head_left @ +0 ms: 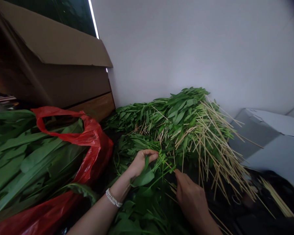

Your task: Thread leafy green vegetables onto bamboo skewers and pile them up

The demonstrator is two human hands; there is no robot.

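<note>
My left hand (145,160) is closed, thumb and fingers pinching the thin green stems of leafy greens (163,160). A bamboo skewer (170,165) runs from those stems down to my right hand (189,192), whose fingers are closed around its lower part. The skewer's tip is hidden among the stems. Just beyond my hands lies a big heap of skewered greens (178,111), with many pale bamboo skewers (208,133) sticking out to the right. Loose leafy greens (142,213) lie beneath my wrists.
A red plastic bag (94,143) full of large green leaves (36,160) stands at left. Behind it is an open cardboard box (71,78). A white wall (186,45) closes off the back, and a white box (269,143) stands at right near more skewers (279,199).
</note>
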